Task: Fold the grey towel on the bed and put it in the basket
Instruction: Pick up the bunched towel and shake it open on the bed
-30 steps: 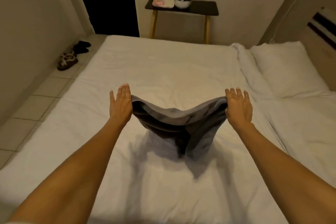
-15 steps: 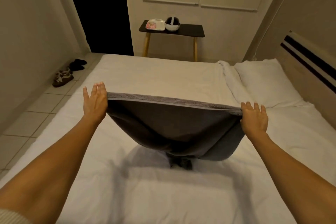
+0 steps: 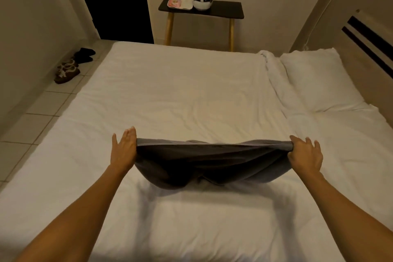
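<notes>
The grey towel [image 3: 210,161] hangs stretched between my two hands, low over the white bed [image 3: 191,95]. Its lower part sags down and rests bunched on the sheet. My left hand [image 3: 124,151] pinches the towel's left top corner, fingers pointing away from me. My right hand [image 3: 305,155] grips the right top corner the same way. No basket is in view.
A white pillow [image 3: 316,78] and a rolled white cover [image 3: 274,74] lie at the bed's right. A small black table [image 3: 223,9] with a helmet [image 3: 202,0] stands past the bed. Shoes [image 3: 68,70] sit on the tiled floor at left, near a dark doorway.
My hands spread apart and pulled the towel taut half a second ago; now they have dropped lower toward the bed, and the towel's bottom has settled onto the sheet.
</notes>
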Action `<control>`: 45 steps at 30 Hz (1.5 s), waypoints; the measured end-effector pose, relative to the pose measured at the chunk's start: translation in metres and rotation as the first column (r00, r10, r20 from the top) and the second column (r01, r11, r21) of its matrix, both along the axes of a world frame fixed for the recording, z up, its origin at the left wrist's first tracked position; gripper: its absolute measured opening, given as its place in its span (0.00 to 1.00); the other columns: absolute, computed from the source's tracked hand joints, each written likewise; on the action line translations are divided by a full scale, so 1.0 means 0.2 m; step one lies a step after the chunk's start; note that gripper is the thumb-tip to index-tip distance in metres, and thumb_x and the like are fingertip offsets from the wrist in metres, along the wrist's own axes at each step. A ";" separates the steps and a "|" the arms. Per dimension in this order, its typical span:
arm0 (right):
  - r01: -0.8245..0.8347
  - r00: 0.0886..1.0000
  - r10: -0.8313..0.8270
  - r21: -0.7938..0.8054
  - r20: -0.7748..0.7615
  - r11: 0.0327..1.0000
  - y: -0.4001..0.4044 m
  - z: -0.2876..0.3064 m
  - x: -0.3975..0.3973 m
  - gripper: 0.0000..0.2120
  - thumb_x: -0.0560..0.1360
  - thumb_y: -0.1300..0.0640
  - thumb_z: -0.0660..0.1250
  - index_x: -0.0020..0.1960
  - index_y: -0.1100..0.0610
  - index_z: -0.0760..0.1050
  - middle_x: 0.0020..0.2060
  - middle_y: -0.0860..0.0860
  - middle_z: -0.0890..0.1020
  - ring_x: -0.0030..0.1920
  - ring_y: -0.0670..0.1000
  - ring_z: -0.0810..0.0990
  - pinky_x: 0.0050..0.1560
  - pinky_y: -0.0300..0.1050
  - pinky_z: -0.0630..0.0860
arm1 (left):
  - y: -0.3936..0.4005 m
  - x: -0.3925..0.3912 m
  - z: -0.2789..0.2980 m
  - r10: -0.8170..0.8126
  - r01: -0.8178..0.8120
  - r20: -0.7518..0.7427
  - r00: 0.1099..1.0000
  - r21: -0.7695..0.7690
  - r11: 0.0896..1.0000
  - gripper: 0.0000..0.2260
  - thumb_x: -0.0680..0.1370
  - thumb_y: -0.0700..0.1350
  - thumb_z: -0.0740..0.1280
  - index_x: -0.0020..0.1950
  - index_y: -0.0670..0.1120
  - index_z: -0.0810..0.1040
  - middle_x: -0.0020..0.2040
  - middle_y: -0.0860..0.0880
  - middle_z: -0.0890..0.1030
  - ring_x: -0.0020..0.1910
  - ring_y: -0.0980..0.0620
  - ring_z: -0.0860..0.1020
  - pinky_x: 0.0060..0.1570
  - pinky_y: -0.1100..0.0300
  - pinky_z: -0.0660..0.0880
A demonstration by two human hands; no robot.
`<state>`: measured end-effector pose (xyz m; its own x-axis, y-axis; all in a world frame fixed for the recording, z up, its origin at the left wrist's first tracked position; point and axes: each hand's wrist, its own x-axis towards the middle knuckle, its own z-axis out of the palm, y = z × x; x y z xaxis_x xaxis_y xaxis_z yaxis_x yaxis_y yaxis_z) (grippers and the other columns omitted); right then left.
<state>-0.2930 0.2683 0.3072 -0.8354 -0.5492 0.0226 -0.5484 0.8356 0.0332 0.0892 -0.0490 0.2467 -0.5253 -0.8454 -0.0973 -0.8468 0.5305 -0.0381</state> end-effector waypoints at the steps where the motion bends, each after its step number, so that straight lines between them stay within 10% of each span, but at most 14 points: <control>1: 0.018 1.000 -0.018 -0.012 0.005 1.000 0.01 0.00 -0.02 0.23 0.70 0.65 0.65 0.65 0.58 0.72 0.57 0.60 0.81 0.67 0.62 0.69 0.71 0.55 0.56 | 0.02 -0.02 -0.04 0.002 -0.003 0.006 1.000 0.031 1.000 0.29 0.80 0.38 0.59 0.77 0.39 0.48 0.78 0.43 0.55 0.77 0.47 0.54 0.74 0.42 0.47; 22: -0.202 0.895 0.219 -0.083 0.388 0.976 -0.25 -0.19 0.12 0.32 0.71 0.66 0.58 0.73 0.48 0.61 0.72 0.60 0.66 0.67 0.61 0.69 0.60 0.54 0.71 | 0.34 -0.72 -0.12 -0.137 0.229 -0.287 0.948 0.317 0.920 0.24 0.80 0.35 0.53 0.76 0.41 0.54 0.66 0.41 0.75 0.61 0.39 0.75 0.74 0.44 0.55; 36: -0.375 0.746 0.386 -0.136 0.543 0.917 -0.50 -1.48 0.55 0.31 0.74 0.66 0.60 0.75 0.52 0.57 0.74 0.57 0.61 0.73 0.56 0.61 0.67 0.50 0.66 | 0.42 -0.73 -1.20 -0.095 0.205 -0.247 0.964 0.468 0.859 0.22 0.81 0.43 0.53 0.76 0.44 0.59 0.76 0.45 0.62 0.76 0.49 0.58 0.75 0.47 0.48; 45: -0.285 0.655 0.427 -0.320 0.624 0.904 -0.60 -1.62 0.65 0.27 0.74 0.61 0.63 0.72 0.51 0.64 0.74 0.59 0.60 0.76 0.59 0.51 0.74 0.53 0.53 | 0.44 -0.72 -1.16 0.046 0.189 -0.463 0.885 0.448 0.874 0.14 0.79 0.41 0.59 0.61 0.45 0.79 0.47 0.41 0.85 0.42 0.42 0.81 0.50 0.49 0.77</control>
